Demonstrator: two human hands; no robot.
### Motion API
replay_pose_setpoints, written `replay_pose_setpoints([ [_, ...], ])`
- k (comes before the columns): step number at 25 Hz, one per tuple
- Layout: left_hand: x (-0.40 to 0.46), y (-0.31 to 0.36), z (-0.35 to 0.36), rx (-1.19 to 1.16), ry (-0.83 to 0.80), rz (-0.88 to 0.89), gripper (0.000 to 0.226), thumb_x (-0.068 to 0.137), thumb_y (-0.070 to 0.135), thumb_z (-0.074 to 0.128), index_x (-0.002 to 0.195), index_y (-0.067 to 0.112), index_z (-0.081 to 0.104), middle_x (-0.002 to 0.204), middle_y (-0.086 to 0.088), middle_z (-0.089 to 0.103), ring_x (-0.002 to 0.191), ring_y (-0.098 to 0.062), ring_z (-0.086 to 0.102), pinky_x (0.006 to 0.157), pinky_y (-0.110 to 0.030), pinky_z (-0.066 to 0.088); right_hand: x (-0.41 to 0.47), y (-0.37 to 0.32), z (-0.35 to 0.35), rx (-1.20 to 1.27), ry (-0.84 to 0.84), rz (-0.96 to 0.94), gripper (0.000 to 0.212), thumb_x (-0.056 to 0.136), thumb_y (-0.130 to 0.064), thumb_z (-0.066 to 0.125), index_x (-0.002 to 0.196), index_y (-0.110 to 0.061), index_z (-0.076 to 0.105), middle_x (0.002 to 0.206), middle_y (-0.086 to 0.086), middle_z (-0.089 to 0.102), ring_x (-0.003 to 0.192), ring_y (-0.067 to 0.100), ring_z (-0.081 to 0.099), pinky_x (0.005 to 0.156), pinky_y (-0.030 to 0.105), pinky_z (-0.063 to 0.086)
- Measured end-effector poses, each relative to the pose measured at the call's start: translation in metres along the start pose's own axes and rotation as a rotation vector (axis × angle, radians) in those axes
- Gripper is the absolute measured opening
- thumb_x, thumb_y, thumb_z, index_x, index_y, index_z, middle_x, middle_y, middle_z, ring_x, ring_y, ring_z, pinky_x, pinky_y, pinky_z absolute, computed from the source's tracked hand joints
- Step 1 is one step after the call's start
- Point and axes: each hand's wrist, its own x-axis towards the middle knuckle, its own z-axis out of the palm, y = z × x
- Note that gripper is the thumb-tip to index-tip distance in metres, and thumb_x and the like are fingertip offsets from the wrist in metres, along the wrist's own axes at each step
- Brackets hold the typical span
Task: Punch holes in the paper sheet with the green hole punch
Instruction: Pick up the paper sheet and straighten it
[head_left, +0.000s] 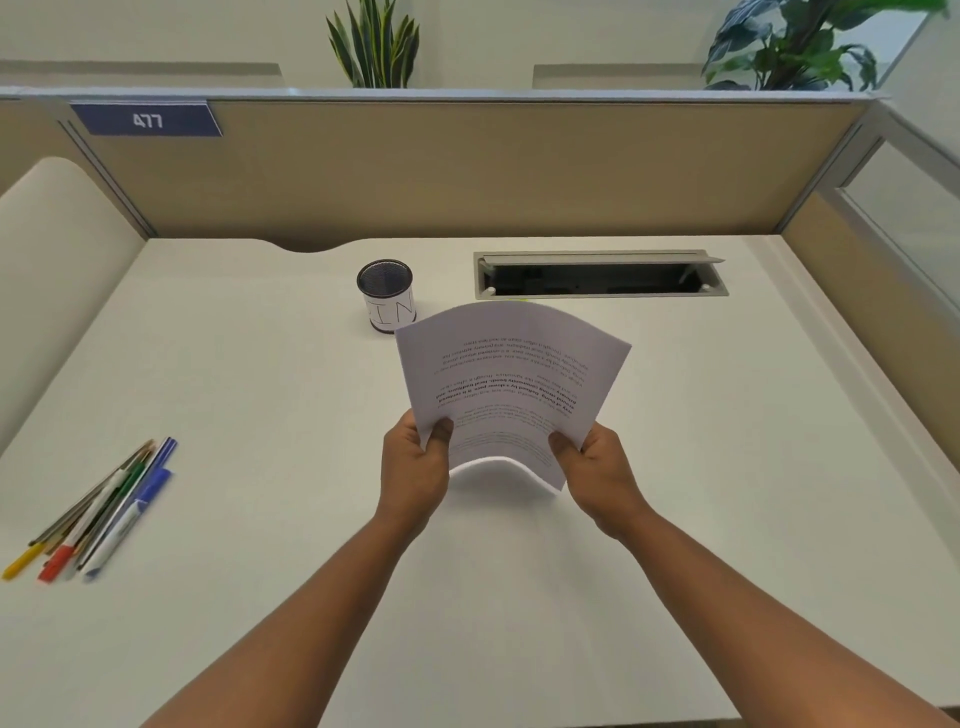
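Note:
A printed paper sheet (511, 379) is held up above the middle of the white desk, bowed into a curve, its text upside down to me. My left hand (415, 470) pinches its near left corner with the thumb on top. My right hand (592, 467) pinches the near right corner the same way. No green hole punch shows; only a thin yellow-green sliver (521, 300) peeks over the sheet's far edge, and the sheet hides whatever lies behind it.
A black mesh pen cup (387, 296) labelled "IN" stands just behind the sheet's left side. A cable slot (600, 274) with its lid open lies at the back right. Several pens and pencils (98, 512) lie at the left. Beige partition walls enclose the desk.

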Motion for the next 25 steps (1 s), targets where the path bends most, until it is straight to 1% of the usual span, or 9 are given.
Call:
replay_pose_setpoints([
  [3, -0.002, 0.0, 0.0, -0.011, -0.006, -0.01, 0.026, 0.102, 0.016, 0.056, 0.102, 0.039, 0.068, 0.1, 0.023, 0.075, 0.094, -0.004, 0.07, 0.073, -0.017, 0.056, 0.0, 0.003, -0.002, 0.006, -0.008, 0.019, 0.039, 0.102, -0.016, 0.049, 0.104, -0.048, 0.071, 0.109, -0.019, 0.076, 0.103, 0.004, 0.07, 0.084, 0.018, 0.055],
  [9, -0.004, -0.002, -0.001, -0.021, -0.027, -0.05, 0.023, 0.102, 0.019, 0.057, 0.103, 0.039, 0.068, 0.1, 0.023, 0.075, 0.094, -0.002, 0.071, 0.075, -0.017, 0.056, 0.004, 0.009, -0.003, -0.016, -0.025, 0.069, 0.039, 0.104, -0.01, 0.048, 0.107, -0.043, 0.069, 0.108, -0.022, 0.075, 0.103, 0.002, 0.07, 0.09, 0.025, 0.055],
  [11, -0.003, -0.003, -0.001, -0.038, -0.036, -0.059, 0.021, 0.103, 0.021, 0.057, 0.104, 0.038, 0.069, 0.102, 0.019, 0.076, 0.095, -0.006, 0.072, 0.076, -0.02, 0.057, 0.004, 0.009, -0.004, -0.023, -0.038, 0.086, 0.039, 0.104, -0.009, 0.048, 0.108, -0.041, 0.068, 0.107, -0.022, 0.075, 0.102, 0.001, 0.069, 0.092, 0.028, 0.055],
  [13, 0.0, -0.004, -0.003, -0.071, -0.045, -0.084, 0.016, 0.103, 0.025, 0.058, 0.103, 0.033, 0.072, 0.102, 0.012, 0.078, 0.095, -0.013, 0.074, 0.078, -0.028, 0.06, 0.007, 0.006, -0.007, -0.037, -0.047, 0.095, 0.036, 0.102, -0.009, 0.049, 0.11, -0.038, 0.069, 0.107, -0.02, 0.076, 0.101, 0.002, 0.07, 0.09, 0.03, 0.056],
  [15, 0.004, -0.001, -0.007, -0.11, -0.039, -0.127, 0.014, 0.102, 0.025, 0.059, 0.101, 0.026, 0.073, 0.1, 0.006, 0.079, 0.094, -0.019, 0.075, 0.079, -0.036, 0.061, 0.013, 0.002, -0.014, -0.054, -0.054, 0.121, 0.031, 0.099, -0.01, 0.053, 0.113, -0.031, 0.07, 0.107, -0.014, 0.077, 0.099, 0.007, 0.073, 0.087, 0.034, 0.059],
  [17, 0.011, 0.003, -0.012, -0.16, -0.031, -0.174, 0.013, 0.102, 0.022, 0.06, 0.103, 0.021, 0.073, 0.1, 0.004, 0.08, 0.094, -0.021, 0.076, 0.08, -0.037, 0.062, 0.02, 0.0, -0.024, -0.047, -0.085, 0.175, 0.027, 0.094, -0.01, 0.061, 0.113, -0.025, 0.073, 0.108, -0.009, 0.078, 0.097, 0.013, 0.075, 0.085, 0.036, 0.061],
  [21, 0.017, 0.005, -0.016, -0.36, 0.02, -0.362, 0.015, 0.102, 0.016, 0.059, 0.112, 0.016, 0.07, 0.112, -0.002, 0.078, 0.102, -0.024, 0.073, 0.088, -0.044, 0.058, 0.017, 0.01, -0.033, 0.211, -0.094, 0.4, 0.024, 0.088, -0.008, 0.073, 0.111, -0.015, 0.072, 0.11, 0.001, 0.079, 0.093, 0.019, 0.075, 0.08, 0.033, 0.057],
  [23, 0.017, 0.007, -0.011, -0.52, 0.076, -0.483, 0.015, 0.101, 0.013, 0.059, 0.11, 0.02, 0.068, 0.107, 0.003, 0.079, 0.099, -0.019, 0.073, 0.084, -0.041, 0.058, 0.012, 0.014, -0.025, 0.443, -0.062, 0.476, 0.026, 0.086, -0.004, 0.075, 0.11, -0.012, 0.07, 0.111, 0.007, 0.077, 0.086, 0.019, 0.074, 0.076, 0.033, 0.057],
  [25, 0.015, 0.006, -0.004, -0.623, 0.13, -0.559, 0.016, 0.101, 0.011, 0.06, 0.108, 0.023, 0.068, 0.101, 0.007, 0.08, 0.098, -0.017, 0.073, 0.087, -0.041, 0.057, 0.008, 0.017, -0.011, 0.635, -0.049, 0.496, 0.028, 0.084, -0.001, 0.074, 0.11, -0.01, 0.068, 0.114, 0.011, 0.075, 0.088, 0.022, 0.074, 0.078, 0.035, 0.059],
])
